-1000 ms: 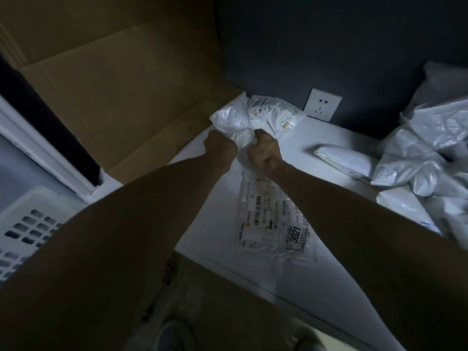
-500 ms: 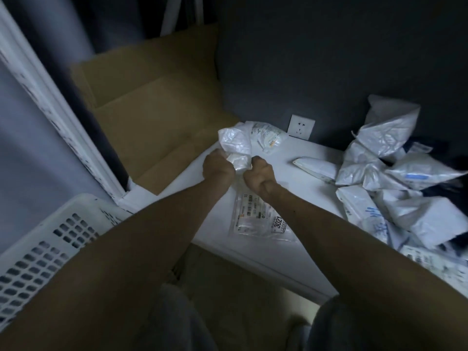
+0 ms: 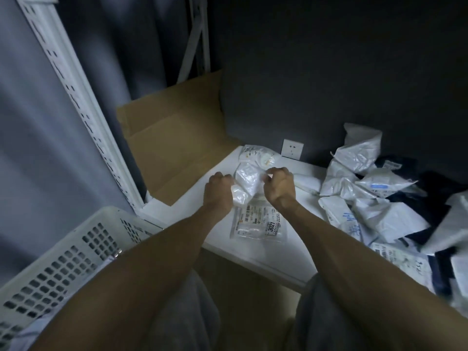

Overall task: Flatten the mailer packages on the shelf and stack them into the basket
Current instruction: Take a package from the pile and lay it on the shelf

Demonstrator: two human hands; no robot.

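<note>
Your left hand point(image 3: 219, 188) and right hand point(image 3: 278, 184) are both gripping the crumpled mailer point(image 3: 247, 178), fingers curled on its two ends, so it is spanning left to right between them, just above the shelf point(image 3: 253, 252). A flat mailer point(image 3: 258, 224) is lying just below it, toward you. The basket point(image 3: 63, 262) is sitting at your lower left, nearer the left hand.

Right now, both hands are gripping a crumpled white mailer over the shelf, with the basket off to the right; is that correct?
Not quite: the head view shows the basket off to the left. The left hand and right hand do grip the crumpled white mailer over the shelf.
</note>
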